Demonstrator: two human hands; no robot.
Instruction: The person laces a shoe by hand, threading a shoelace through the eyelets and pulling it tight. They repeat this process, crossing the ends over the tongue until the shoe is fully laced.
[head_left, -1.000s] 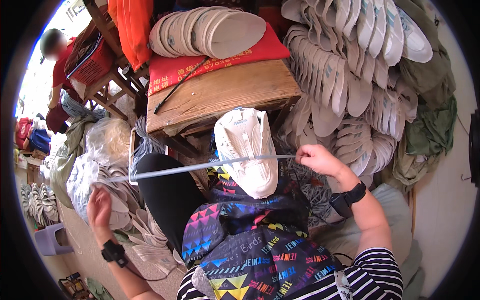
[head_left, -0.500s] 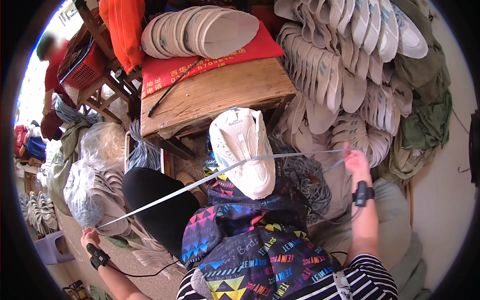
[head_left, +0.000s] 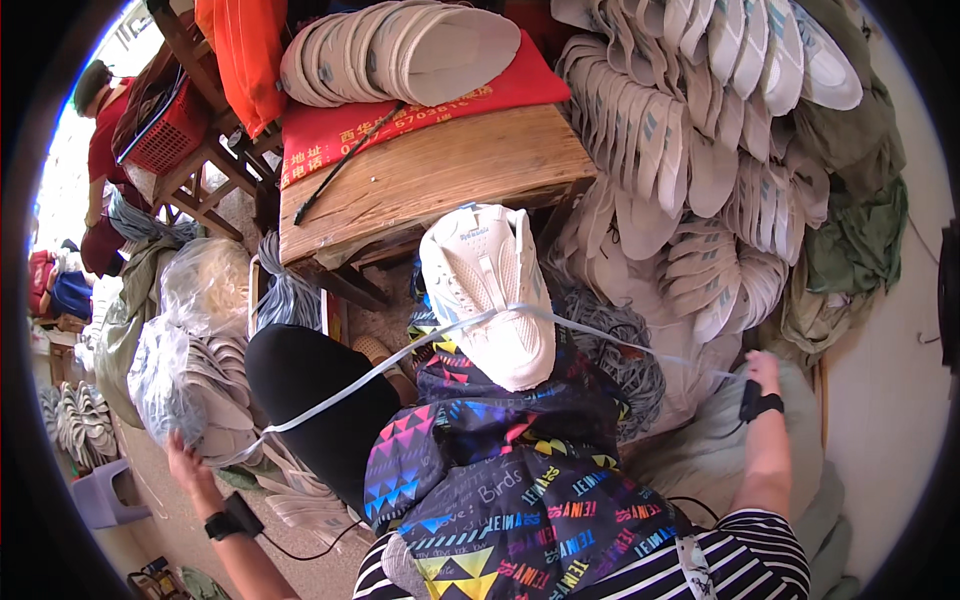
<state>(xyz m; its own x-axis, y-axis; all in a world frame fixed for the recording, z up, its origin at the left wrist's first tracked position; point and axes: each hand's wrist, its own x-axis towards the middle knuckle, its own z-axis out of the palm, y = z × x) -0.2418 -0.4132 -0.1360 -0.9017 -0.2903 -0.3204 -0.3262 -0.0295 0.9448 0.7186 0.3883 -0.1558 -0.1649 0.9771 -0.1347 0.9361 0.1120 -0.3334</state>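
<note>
A white shoe upper [head_left: 488,350] with pale blue trim lies toe toward me over my lap, against the table's near edge. A pale flat shoelace [head_left: 370,376] crosses its front and runs out to both sides. Away to the right, my right hand [head_left: 763,372] is closed on one end of the lace. My left hand [head_left: 192,472] is low on the left, slightly blurred, with its fingers stretched out. The slack left end of the lace bends down close beside its palm; no grip on it shows.
Nested shoe uppers [head_left: 400,55] rest on a red cloth [head_left: 325,135] over the wooden table [head_left: 430,165], beside a thin black tool [head_left: 345,165]. More uppers [head_left: 640,130] are piled at right. Grey laces [head_left: 610,350] lie behind my lap. Bagged uppers [head_left: 165,385] stand left.
My right hand has moved outward and down, drawing the lace with it. My left fingers have straightened, and the lace's left side has gone from taut to slack. The shoe upper stays nearly in place.
</note>
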